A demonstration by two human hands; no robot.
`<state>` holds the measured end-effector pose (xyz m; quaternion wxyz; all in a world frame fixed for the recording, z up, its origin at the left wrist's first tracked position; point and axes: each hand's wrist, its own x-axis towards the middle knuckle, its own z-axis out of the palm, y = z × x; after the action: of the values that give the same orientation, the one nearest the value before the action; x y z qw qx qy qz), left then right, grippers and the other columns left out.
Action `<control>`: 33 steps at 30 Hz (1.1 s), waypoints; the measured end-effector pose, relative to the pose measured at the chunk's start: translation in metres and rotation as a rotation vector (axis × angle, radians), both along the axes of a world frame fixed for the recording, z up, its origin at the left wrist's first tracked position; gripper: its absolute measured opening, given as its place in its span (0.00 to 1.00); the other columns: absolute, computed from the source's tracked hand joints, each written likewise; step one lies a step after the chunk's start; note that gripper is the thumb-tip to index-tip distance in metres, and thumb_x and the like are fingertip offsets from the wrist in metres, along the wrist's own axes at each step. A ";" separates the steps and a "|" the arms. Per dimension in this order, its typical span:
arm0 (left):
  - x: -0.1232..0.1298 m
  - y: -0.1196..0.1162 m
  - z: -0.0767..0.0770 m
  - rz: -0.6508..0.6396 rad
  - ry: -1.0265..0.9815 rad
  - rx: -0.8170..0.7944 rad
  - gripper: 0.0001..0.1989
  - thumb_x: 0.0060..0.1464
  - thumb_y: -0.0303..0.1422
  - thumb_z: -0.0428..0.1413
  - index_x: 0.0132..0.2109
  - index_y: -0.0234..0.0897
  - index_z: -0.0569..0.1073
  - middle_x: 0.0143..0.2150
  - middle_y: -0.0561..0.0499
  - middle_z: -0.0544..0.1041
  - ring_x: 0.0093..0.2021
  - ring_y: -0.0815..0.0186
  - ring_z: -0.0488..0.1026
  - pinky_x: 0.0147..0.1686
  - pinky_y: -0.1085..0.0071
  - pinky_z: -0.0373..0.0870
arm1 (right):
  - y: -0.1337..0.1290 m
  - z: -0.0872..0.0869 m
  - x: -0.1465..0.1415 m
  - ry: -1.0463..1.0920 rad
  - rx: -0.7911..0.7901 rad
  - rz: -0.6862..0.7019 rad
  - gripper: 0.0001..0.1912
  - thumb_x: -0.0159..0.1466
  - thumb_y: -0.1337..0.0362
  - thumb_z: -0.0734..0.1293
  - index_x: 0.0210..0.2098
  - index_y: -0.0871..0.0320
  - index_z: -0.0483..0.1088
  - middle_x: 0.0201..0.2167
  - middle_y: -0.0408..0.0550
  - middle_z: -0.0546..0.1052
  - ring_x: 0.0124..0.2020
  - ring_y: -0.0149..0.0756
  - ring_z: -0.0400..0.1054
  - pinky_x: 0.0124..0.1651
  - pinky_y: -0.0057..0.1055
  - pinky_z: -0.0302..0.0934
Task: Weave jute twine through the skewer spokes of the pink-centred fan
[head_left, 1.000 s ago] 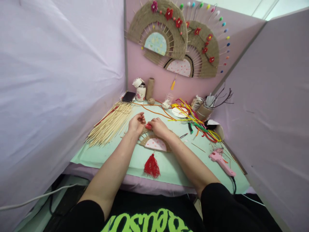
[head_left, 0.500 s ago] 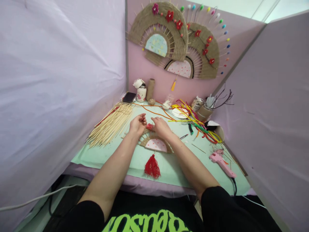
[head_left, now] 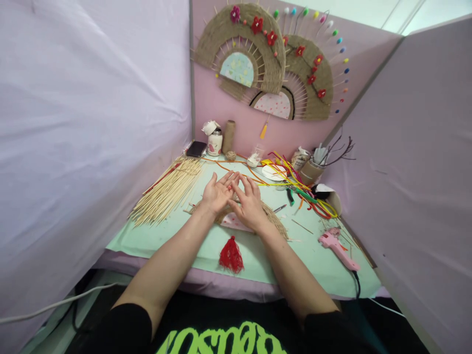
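My left hand (head_left: pixel 218 194) is turned palm up with its fingers stretched out above the small twine fan. A tiny red piece (head_left: pixel 230 187), too small to name, shows on its fingers. Close against it, my right hand (head_left: pixel 250 204) has its fingers spread, with the fingertips at the left palm. Below both hands lies the twine fan (head_left: pixel 275 216), its pink dotted centre (head_left: pixel 234 222) partly covered by my right hand. A red tassel (head_left: pixel 231 255) rests in front of the fan, near the table's front edge.
Thin bamboo sticks (head_left: pixel 167 189) lie at left. A pink glue gun (head_left: pixel 337 248) is at right, with pliers (head_left: pixel 291 196) and coloured craft stems (head_left: pixel 295 174) behind it. Jars and a twine spool (head_left: pixel 228 136) stand at the back, below large fans (head_left: pixel 206 44) on the partition.
My left hand has opened from curled fingers to a flat palm. My right hand has shifted toward it, fingers now spread. The red flower on the fan is hidden now.
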<state>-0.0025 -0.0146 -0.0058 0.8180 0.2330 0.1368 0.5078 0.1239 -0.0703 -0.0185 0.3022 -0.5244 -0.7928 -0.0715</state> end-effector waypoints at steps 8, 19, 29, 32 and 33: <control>-0.006 -0.002 0.005 0.042 0.005 0.012 0.26 0.53 0.53 0.44 0.48 0.39 0.68 0.51 0.38 0.71 0.54 0.55 0.66 0.44 0.58 0.67 | -0.011 0.005 -0.011 -0.144 -0.073 0.186 0.29 0.64 0.52 0.56 0.63 0.54 0.52 0.63 0.50 0.58 0.66 0.43 0.41 0.64 0.52 0.29; -0.009 0.002 0.000 0.018 -0.063 0.019 0.33 0.50 0.59 0.40 0.48 0.37 0.68 0.50 0.37 0.71 0.54 0.54 0.66 0.46 0.58 0.66 | -0.014 0.006 -0.011 -0.215 -0.095 0.236 0.35 0.63 0.48 0.56 0.65 0.59 0.47 0.65 0.53 0.53 0.67 0.42 0.39 0.65 0.48 0.27; -0.005 0.000 -0.003 -0.038 -0.091 -0.047 0.36 0.49 0.60 0.39 0.51 0.36 0.67 0.52 0.35 0.70 0.56 0.52 0.65 0.47 0.54 0.65 | -0.017 0.006 -0.015 -0.244 -0.079 0.227 0.38 0.63 0.48 0.57 0.65 0.61 0.44 0.65 0.54 0.52 0.67 0.43 0.36 0.65 0.49 0.25; -0.008 0.002 -0.001 -0.030 -0.179 -0.077 0.37 0.50 0.60 0.36 0.54 0.37 0.65 0.54 0.36 0.69 0.56 0.52 0.65 0.48 0.53 0.65 | -0.016 0.006 -0.009 -0.240 -0.101 0.183 0.38 0.62 0.47 0.57 0.65 0.59 0.45 0.64 0.53 0.53 0.67 0.44 0.37 0.64 0.52 0.26; -0.007 0.002 -0.001 -0.058 -0.197 -0.090 0.38 0.50 0.60 0.37 0.54 0.36 0.64 0.54 0.36 0.69 0.56 0.52 0.65 0.49 0.52 0.65 | -0.013 0.006 -0.006 -0.224 -0.107 0.144 0.38 0.62 0.47 0.57 0.65 0.59 0.45 0.65 0.53 0.53 0.67 0.44 0.36 0.64 0.52 0.27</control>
<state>-0.0096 -0.0131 -0.0067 0.8514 0.1489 0.0714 0.4978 0.1176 -0.0836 -0.0123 0.1877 -0.4704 -0.8598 -0.0656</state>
